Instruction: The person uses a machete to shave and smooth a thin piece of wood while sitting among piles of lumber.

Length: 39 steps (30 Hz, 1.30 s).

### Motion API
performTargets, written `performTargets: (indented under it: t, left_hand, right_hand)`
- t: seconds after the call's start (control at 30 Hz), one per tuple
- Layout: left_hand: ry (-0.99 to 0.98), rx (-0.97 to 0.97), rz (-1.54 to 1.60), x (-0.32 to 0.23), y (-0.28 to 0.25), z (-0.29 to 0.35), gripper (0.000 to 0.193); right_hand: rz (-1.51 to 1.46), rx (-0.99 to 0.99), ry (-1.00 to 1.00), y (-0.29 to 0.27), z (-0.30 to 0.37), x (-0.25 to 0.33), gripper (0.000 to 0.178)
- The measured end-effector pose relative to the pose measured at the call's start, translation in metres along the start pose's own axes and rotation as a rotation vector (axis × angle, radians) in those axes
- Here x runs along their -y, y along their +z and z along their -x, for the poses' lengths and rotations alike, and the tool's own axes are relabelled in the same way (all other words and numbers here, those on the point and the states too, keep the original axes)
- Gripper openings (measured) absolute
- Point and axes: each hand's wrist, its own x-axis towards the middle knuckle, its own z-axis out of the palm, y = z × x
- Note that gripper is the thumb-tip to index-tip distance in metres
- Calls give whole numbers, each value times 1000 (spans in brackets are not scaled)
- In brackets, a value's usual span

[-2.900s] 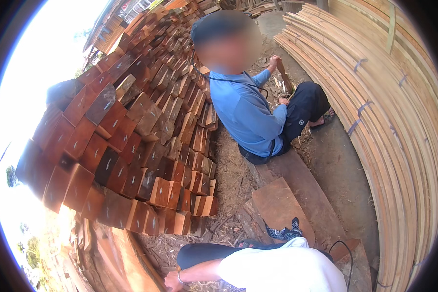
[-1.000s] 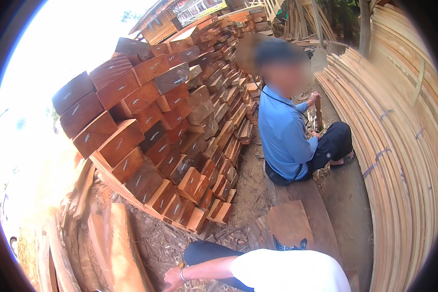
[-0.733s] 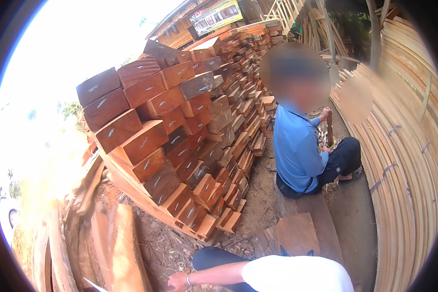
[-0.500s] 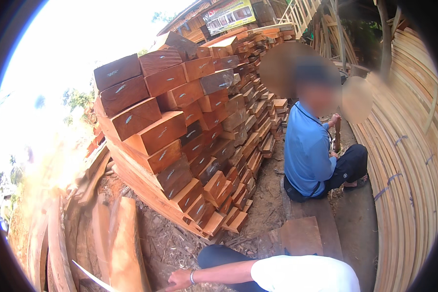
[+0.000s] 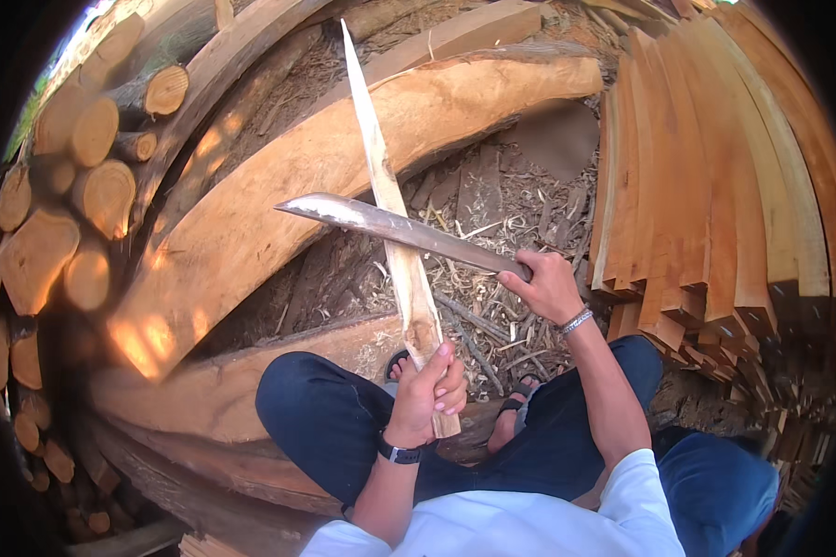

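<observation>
A pale wooden stake (image 5: 409,288), long and tapering to a sharp point at its far end, slants up between my knees. My left hand (image 5: 434,385) is wrapped round its thick near end, just below a brown knot. In my right hand (image 5: 550,290) is a machete (image 5: 427,237), its handle mostly hidden by the fingers. The dark blade points left and crosses over the stake around mid-length. Whether its edge touches the wood I cannot tell.
Wood shavings (image 5: 502,223) and bark litter the ground ahead. Beyond lies a long curved slab (image 5: 381,121); cut logs (image 5: 102,200) are stacked at left and sawn beams (image 5: 697,176) at right. Another slab (image 5: 223,399) lies by my knees. Dark blue clothing (image 5: 724,483) shows beside my right shoulder.
The view has swung from the lumber stacks and a seated person in blue down to my lap. Both hands, the machete and the whole stake are now in sight.
</observation>
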Motion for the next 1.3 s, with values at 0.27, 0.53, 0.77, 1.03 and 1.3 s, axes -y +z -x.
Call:
performTargets:
  t: [0.27, 0.53, 0.77, 1.03, 1.3]
  left_hand:
    - [-147, 97, 138, -4, -25, 1, 21]
    - [-133, 134, 113, -3, -30, -4, 33]
    - [-14, -71, -199, 10, -26, -15, 47]
    - [142, -366, -430, 29, -40, -35, 37]
    - [90, -441, -347, 33, -58, -43, 26]
  right_hand:
    - [144, -10, -2, 15, -24, 2, 59]
    - [81, 28, -53, 17, -7, -13, 62]
    - [10, -8, 70, 22, -7, -13, 58]
    - [253, 136, 88, 21, -2, 3, 68]
    - [249, 222, 104, 33, -2, 1, 73]
